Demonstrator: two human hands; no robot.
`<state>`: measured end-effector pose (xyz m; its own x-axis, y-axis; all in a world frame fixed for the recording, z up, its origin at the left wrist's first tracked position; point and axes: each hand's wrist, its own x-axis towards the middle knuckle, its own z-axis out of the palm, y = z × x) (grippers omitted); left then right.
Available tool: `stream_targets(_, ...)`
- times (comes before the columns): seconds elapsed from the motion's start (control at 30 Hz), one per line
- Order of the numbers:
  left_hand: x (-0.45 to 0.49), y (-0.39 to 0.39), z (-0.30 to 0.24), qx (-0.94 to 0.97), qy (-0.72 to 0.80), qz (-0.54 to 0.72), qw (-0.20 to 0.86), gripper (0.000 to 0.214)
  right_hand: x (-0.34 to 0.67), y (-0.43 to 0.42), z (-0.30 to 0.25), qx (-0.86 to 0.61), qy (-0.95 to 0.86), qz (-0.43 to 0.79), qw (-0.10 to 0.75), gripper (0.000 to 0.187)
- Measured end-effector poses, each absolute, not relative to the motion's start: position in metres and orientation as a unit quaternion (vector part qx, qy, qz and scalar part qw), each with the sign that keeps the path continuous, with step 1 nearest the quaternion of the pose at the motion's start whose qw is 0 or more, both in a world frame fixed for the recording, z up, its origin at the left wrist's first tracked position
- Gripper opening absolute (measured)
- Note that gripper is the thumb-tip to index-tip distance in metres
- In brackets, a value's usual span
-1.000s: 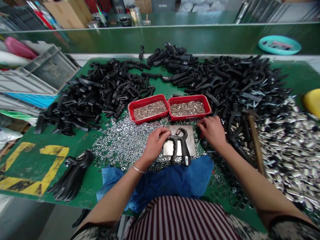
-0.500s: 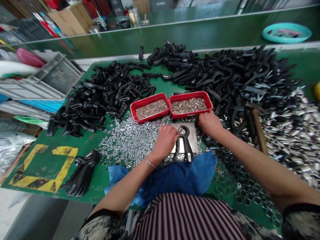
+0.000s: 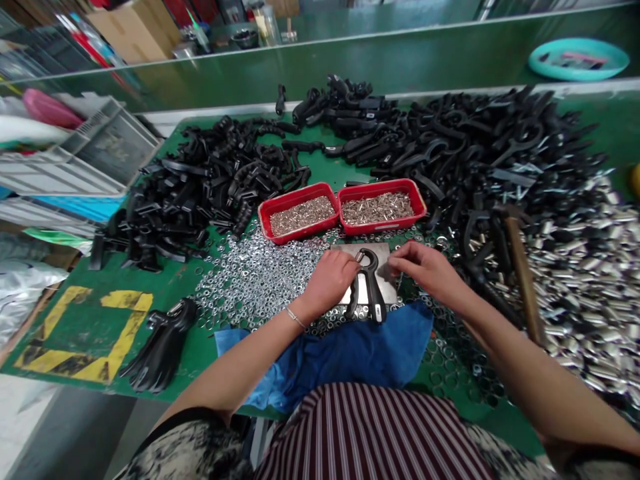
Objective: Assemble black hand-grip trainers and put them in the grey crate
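A black hand grip exerciser (image 3: 374, 293) with two handles and a hooked top lies on a metal plate (image 3: 389, 263). My left hand (image 3: 333, 279) is closed on its upper left part, by a small silver piece at the hook. Over the plate's right edge is my right hand (image 3: 425, 270), apart from the exerciser, thumb and fingers pinched together. Whatever sits between those fingertips is too small to make out. Just behind are two red trays, the left one (image 3: 300, 235) with tiny metal parts, the right one (image 3: 384, 227) with small pins.
Loose nuts and washers (image 3: 250, 280) spread left of the plate. Black handle parts (image 3: 210, 173) are heaped behind. A hammer (image 3: 525, 280) and silver cylinders (image 3: 585, 287) lie right. A blue cloth (image 3: 350, 360) lies in front, assembled black grips (image 3: 163, 347) at left.
My right hand has come from the right tray's front corner toward the plate, fingers now pinched. My left hand stays on the exerciser. The view has shifted slightly.
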<state>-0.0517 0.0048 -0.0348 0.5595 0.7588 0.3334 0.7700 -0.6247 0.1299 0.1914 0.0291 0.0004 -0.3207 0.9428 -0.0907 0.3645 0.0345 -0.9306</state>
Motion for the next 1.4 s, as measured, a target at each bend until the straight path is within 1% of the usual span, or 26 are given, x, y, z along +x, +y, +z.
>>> stream_targets(0.1, -0.053, 0.006, -0.032, -0.861, -0.456, -0.219, -0.053, 0.02, 0.176, 0.017, -0.006, -0.499, -0.594, 0.551, 0.306, 0.028)
stream_targets(0.17, -0.053, 0.006, -0.03, -0.836, -0.48, -0.244, -0.105, 0.018, 0.168, 0.014, -0.014, -0.512, -0.591, 0.529, 0.329, 0.027)
stream_targets(0.27, -0.054, 0.006, -0.027, -0.808, -0.501, -0.271, -0.152, 0.014, 0.158, 0.014, -0.027, -0.503, -0.689, 0.378, 0.36, 0.019)
stream_targets(0.37, -0.055, 0.004, -0.025, -0.795, -0.511, -0.284, -0.159, 0.012, 0.151, 0.016, -0.035, -0.435, -0.805, 0.222, 0.338, 0.016)
stream_targets(0.5, -0.056, 0.001, -0.023, -0.792, -0.527, -0.269, -0.15, 0.013, 0.145, 0.019, -0.035, -0.401, -0.868, 0.121, 0.267, 0.021)
stream_targets(0.63, -0.055, 0.0, -0.023, -0.799, -0.53, -0.249, -0.134, 0.016, 0.143, 0.02, -0.031, -0.394, -0.896, 0.054, 0.198, 0.027)
stream_targets(0.73, -0.053, 0.0, -0.026, -0.809, -0.524, -0.237, -0.116, 0.018, 0.143, 0.019, -0.029, -0.375, -0.912, 0.037, 0.164, 0.029)
stream_targets(0.8, -0.051, 0.001, -0.028, -0.819, -0.518, -0.227, -0.1, 0.02, 0.144, 0.017, -0.03, -0.365, -0.917, 0.036, 0.156, 0.031)
stream_targets(1.03, -0.049, 0.001, -0.029, -0.85, -0.487, -0.194, -0.041, 0.026, 0.144, 0.023, -0.03, -0.386, -0.902, 0.071, 0.177, 0.027)
stream_targets(1.13, -0.05, 0.0, -0.027, -0.849, -0.49, -0.196, -0.031, 0.026, 0.143, 0.024, -0.031, -0.394, -0.903, 0.043, 0.163, 0.03)
stream_targets(1.27, -0.049, -0.001, -0.026, -0.848, -0.49, -0.199, -0.028, 0.025, 0.143, 0.023, -0.033, -0.364, -0.918, -0.001, 0.154, 0.032)
stream_targets(1.4, -0.05, -0.001, -0.026, -0.847, -0.492, -0.2, -0.029, 0.022, 0.145, 0.024, -0.033, -0.332, -0.933, 0.013, 0.14, 0.03)
